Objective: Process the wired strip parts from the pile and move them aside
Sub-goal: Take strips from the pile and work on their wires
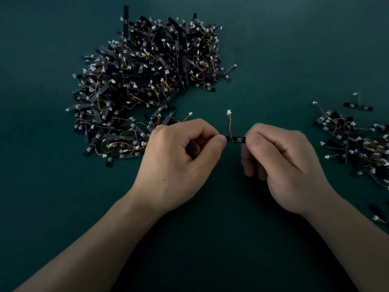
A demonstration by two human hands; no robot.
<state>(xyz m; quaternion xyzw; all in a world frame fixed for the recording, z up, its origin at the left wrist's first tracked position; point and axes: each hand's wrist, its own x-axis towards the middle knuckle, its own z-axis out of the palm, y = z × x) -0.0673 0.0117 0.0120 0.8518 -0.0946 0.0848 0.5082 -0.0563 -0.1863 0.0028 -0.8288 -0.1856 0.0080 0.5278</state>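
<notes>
Head view is showing a dark green desk (273,49) holding a big pile (147,81) of wired parts. The left hand (179,161) and the right hand (282,165) are pinching one strip (235,139), fingers (219,142) clamped on its ends.

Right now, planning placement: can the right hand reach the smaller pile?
Probably yes: only bare tabletop lies between the right hand and the smaller pile, though it pinches a wired strip part.

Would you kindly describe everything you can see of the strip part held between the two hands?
The strip part is a short, narrow black board, seemingly rigid, lying level and crosswise. The left hand pinches its left end, the right hand its right end, so only the middle shows, with a small pale component on it. Thin orange and yellow wires rise from it to a white connector.
</notes>
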